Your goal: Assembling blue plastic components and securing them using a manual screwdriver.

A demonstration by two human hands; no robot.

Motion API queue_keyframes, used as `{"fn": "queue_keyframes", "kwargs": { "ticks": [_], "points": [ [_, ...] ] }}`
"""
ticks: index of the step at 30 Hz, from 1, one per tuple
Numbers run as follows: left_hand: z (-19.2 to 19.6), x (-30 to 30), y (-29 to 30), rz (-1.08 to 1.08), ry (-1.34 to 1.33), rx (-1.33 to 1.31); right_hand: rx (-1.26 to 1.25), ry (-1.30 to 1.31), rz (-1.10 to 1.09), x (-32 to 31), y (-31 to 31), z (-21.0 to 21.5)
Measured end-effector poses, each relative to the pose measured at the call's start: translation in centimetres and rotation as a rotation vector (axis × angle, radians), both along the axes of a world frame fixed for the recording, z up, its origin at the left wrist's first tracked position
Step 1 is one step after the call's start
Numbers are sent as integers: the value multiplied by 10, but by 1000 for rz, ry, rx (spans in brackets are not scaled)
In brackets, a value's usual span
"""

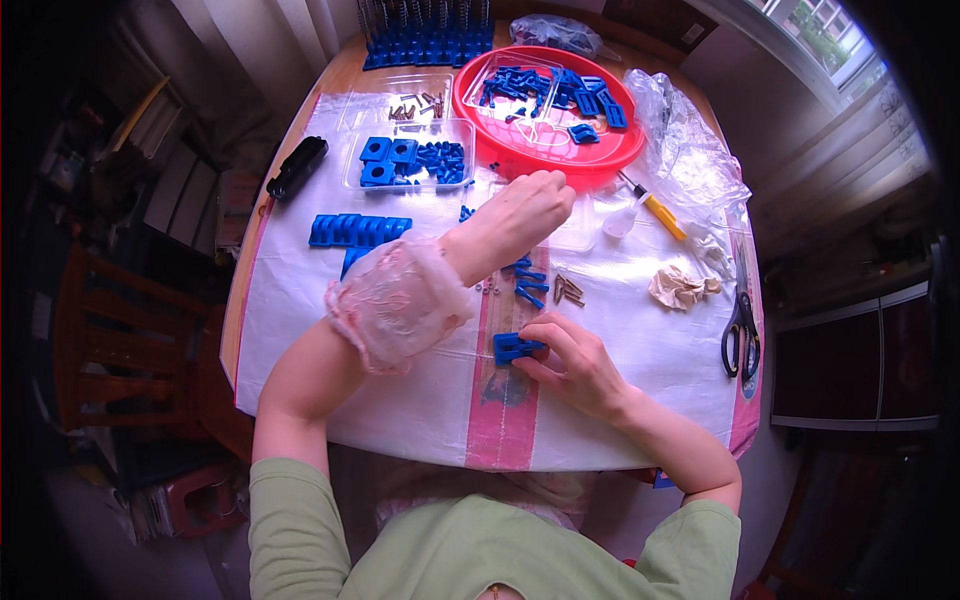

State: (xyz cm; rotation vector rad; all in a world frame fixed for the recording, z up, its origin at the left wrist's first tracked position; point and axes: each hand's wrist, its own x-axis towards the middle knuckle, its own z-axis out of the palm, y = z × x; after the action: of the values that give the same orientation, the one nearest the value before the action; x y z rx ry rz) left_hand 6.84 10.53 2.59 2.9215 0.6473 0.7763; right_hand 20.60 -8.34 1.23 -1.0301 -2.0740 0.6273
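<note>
In the head view my right hand (582,368) pinches a small blue plastic block (510,348) with slots, resting on the pink stripe of the table cover. My left hand (520,218) reaches across the middle, just short of the red tray, with a frilled pale sleeve cover (400,300) on its forearm. Its fingers are curled closed; whatever they hold, if anything, is hidden. Between the hands lie loose blue plastic pieces (530,285), brass-coloured pins (569,291) and a few tiny nuts (488,289).
A round red tray (470,125) holds blue parts. Clear boxes (350,165) with blue pieces and brass pins stand left of it. A row of blue blocks (360,230) lies nearby. Black scissors (741,335), a yellow-handled screwdriver (664,216) and crumpled paper (684,288) are at right.
</note>
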Motion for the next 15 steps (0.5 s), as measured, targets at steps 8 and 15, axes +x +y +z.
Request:
{"fn": "queue_keyframes", "kwargs": {
  "ticks": [8, 15],
  "points": [
    [17, -79, -59, -49, -249, -690, 16, -7, 8, -1, 0, -1],
    [17, -108, -104, 161, -250, -797, 5, 4, 2, -1, -1, 0]
  ]
}}
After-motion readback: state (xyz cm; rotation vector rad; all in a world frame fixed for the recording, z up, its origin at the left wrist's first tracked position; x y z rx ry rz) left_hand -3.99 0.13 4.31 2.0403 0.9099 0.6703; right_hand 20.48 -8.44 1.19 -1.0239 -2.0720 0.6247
